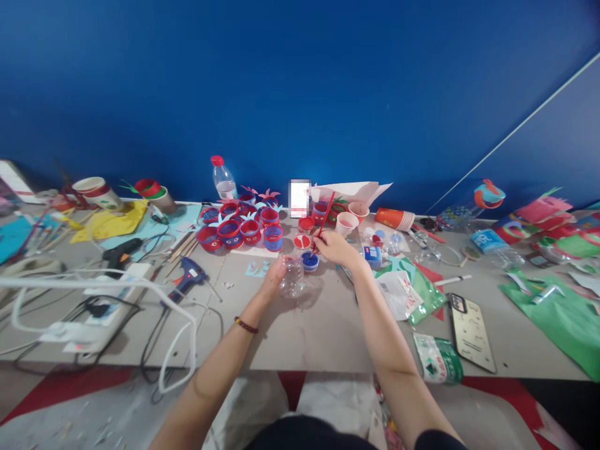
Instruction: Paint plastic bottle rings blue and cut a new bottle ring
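Observation:
My left hand [276, 275] is closed around a clear plastic bottle piece [293, 282] held over the table. In my right hand [334, 245] is a red-handled paintbrush [327, 212], its lower end down at a small pot of blue paint [309, 262]. Just behind that pot lies a round red-and-white lid [302, 242], and farther back stands a pot of red paint [306, 223]. Left of these, several red-and-blue painted cups [229, 234] stand close together, some with eyes and paper leaves.
A bottle with a red cap [224, 180] stands by the blue wall. At left are a blue glue gun [190, 275], a power strip [107, 306] and loose white cables. Paper cups [347, 223], a phone [472, 332] and green plastic packaging [438, 357] lie to the right.

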